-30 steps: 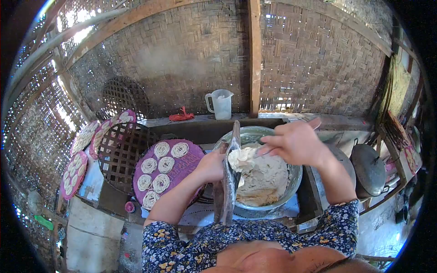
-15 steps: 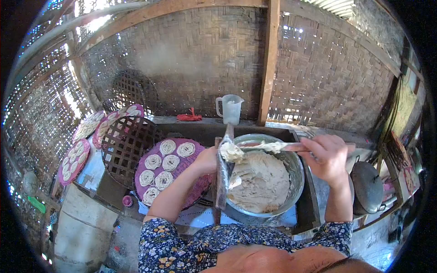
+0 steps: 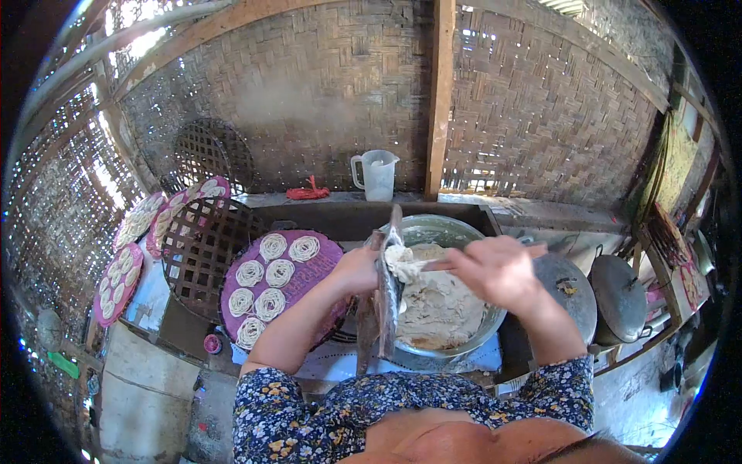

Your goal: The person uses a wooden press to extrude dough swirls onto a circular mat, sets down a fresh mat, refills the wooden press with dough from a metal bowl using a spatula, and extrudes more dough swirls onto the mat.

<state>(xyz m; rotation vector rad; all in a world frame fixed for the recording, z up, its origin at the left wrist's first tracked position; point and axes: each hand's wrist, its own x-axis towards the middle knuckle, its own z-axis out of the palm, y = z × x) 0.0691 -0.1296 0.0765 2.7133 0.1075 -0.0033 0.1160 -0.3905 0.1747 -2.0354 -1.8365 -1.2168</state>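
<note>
My left hand (image 3: 358,271) is closed on a wooden press (image 3: 389,309) that stands over the left edge of a metal basin (image 3: 495,321). Pale dough (image 3: 444,305) fills much of the basin. In my right hand (image 3: 495,267) is a wooden spatula (image 3: 437,265), its dough-coated tip against a lump of dough (image 3: 400,261) at the press's upper part. Left of my left hand lies a round purple mat (image 3: 305,267) bearing several pale coiled noodle rounds (image 3: 270,304).
A dark open-weave basket (image 3: 202,255) and more purple mats (image 3: 116,282) are at the left. Behind the work area stand a clear jug (image 3: 378,176) and a red plastic piece (image 3: 308,190). Lidded pots (image 3: 622,298) sit at the right.
The spatula swung out to the right, level over the basin, then came back left to the dough at the press. My left hand keeps its hold. The view has shifted slightly.
</note>
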